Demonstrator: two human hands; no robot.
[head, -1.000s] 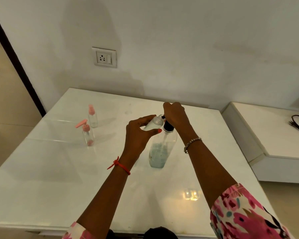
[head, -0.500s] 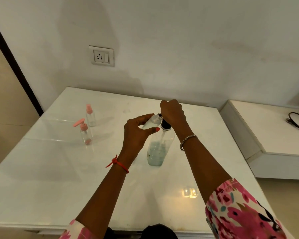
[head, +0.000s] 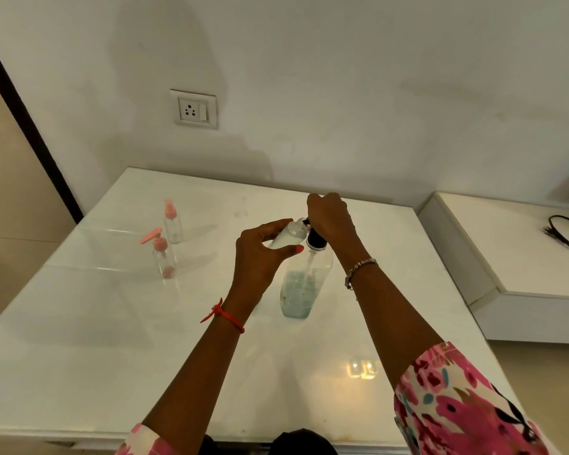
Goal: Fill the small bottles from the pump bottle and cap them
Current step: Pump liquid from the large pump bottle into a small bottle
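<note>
A clear pump bottle (head: 301,287) with pale blue liquid in its lower part and a black collar stands near the middle of the white table (head: 79,339). My right hand (head: 330,215) is curled over its pump head, hiding it. My left hand (head: 260,254) grips a small clear bottle (head: 288,236), tilted with its open mouth at the black nozzle. At the left stand two more small clear bottles: one with a pink pump cap (head: 163,257) and one with a pink spray cap (head: 172,223).
A wall with a socket (head: 194,109) rises behind the table. To the right is a lower white ledge (head: 506,257) with a black cable (head: 565,236) on it. A bright light reflection lies on the table near the front right.
Both hands stay at the pump bottle with the small bottle at the nozzle. The whole scene has shifted slightly in the view as my head moved.
</note>
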